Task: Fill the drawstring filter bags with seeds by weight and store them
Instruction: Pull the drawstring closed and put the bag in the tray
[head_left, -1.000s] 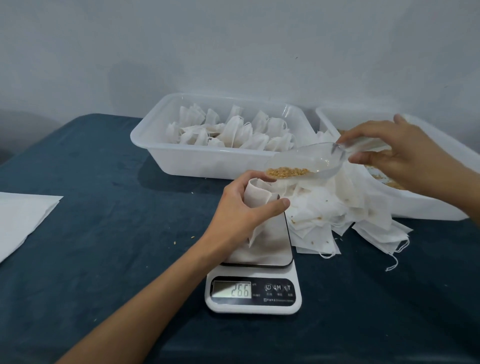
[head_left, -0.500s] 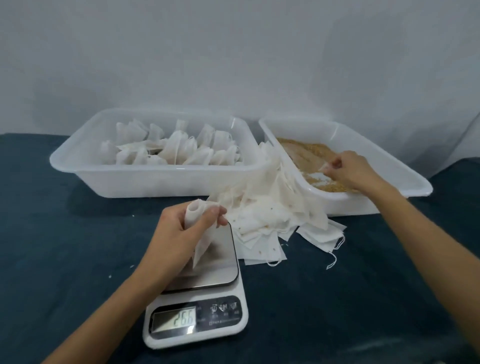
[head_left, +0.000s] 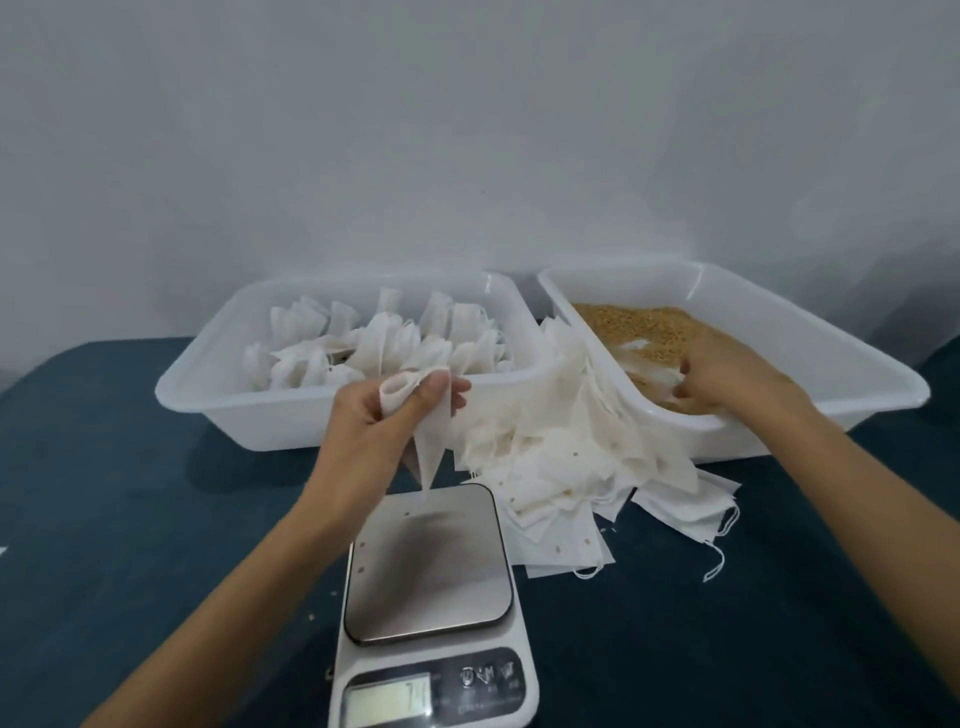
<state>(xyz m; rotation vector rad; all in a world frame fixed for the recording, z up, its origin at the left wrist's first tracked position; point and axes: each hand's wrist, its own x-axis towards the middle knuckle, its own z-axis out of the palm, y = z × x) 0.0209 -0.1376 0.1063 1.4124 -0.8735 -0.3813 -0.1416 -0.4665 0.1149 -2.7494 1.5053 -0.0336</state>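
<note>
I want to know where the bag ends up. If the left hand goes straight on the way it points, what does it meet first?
Probably the near wall of the tub of filled bags: the left hand, holding a filter bag, points up and away toward it, though depth is unclear.

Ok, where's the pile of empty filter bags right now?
In the head view, the pile of empty filter bags lies on the dark cloth right of centre, in front of both plastic tubs, just beyond the scale.

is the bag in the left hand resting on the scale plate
No, the left hand holds the bag up in the air, and its lower tip hangs just above the scale plate.
</note>
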